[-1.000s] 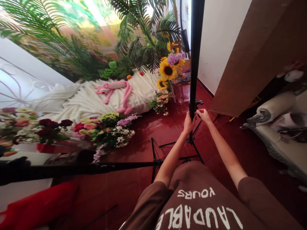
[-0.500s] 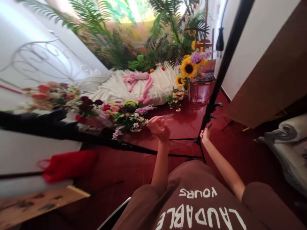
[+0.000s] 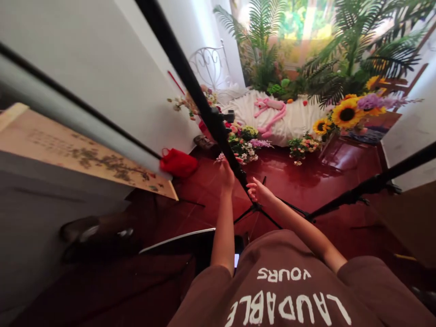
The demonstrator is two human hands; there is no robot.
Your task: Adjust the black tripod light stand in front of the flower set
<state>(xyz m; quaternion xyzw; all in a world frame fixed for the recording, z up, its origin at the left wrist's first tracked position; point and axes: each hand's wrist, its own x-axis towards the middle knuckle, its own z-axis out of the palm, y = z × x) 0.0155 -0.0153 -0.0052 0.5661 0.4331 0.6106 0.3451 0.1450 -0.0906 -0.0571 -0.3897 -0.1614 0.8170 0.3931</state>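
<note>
A black stand pole (image 3: 190,84) slants down from the top of the view to tripod legs (image 3: 255,207) on the red floor. My left hand (image 3: 227,176) is at the left of its lower part, thumb and fingers apart, with fingertips showing past the pole; contact is unclear. Just right of the pole, my right hand (image 3: 260,191) has loosely bent, parted fingers and nothing visible in it. A black knob (image 3: 229,116) sits higher on the pole. Another black stand (image 3: 374,181) slants across the right side.
A red bag (image 3: 179,162) and a painted scroll (image 3: 102,156) are at the left. Flowers (image 3: 248,147), a pink plush toy (image 3: 272,109) on white cloth (image 3: 296,120), sunflowers (image 3: 346,113) and palm fronds stand beyond. A dark white-edged object (image 3: 184,243) is near my left arm.
The view has turned left. My right hand has left the stand now at the right and is beside the other pole. My left hand has also come to that pole.
</note>
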